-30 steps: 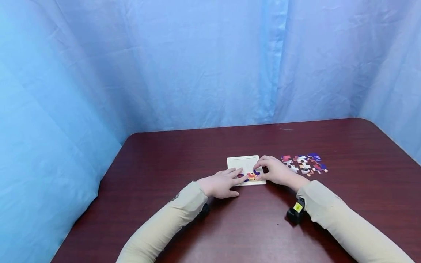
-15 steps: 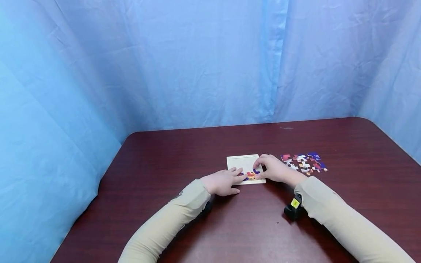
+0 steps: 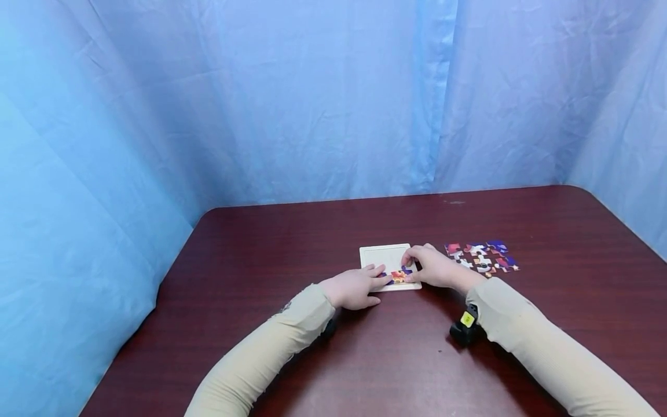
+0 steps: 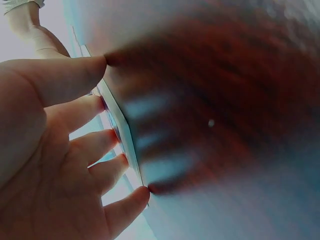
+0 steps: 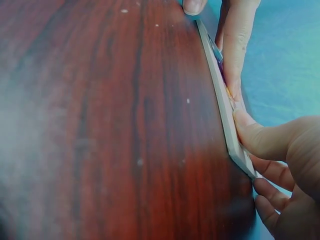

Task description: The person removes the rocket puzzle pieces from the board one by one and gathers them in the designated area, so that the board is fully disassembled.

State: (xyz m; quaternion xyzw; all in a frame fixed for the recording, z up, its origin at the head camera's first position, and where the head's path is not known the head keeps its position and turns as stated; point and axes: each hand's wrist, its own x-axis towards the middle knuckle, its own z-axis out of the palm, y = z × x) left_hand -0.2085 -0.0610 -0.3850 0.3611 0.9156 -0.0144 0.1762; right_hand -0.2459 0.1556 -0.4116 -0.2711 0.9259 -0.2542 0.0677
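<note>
A shallow cream puzzle tray (image 3: 383, 255) lies on the table in the head view, with colourful pieces along its near side. My left hand (image 3: 353, 288) rests across the tray's near left part, fingers spread and fairly straight. Over the right side, my right hand (image 3: 436, 270) holds a dark blue puzzle piece (image 3: 406, 270) between thumb and curled forefinger, beside an orange-yellow piece (image 3: 398, 276). The right wrist view has the right thumb (image 5: 248, 131) at the pieces, just inside the tray's rim (image 5: 222, 102). Part of the pieces is hidden under the left fingers.
Loose puzzle pieces (image 3: 483, 262), several of them, lie in a cluster right of the tray, close behind the right wrist. The dark red wooden table (image 3: 281, 243) ends at blue curtains (image 3: 312, 116) at the back and sides.
Both hands stay at the tray almost unmoved. The right forefinger and thumb have shifted slightly around the blue piece; the right forearm has drawn a little to the left.
</note>
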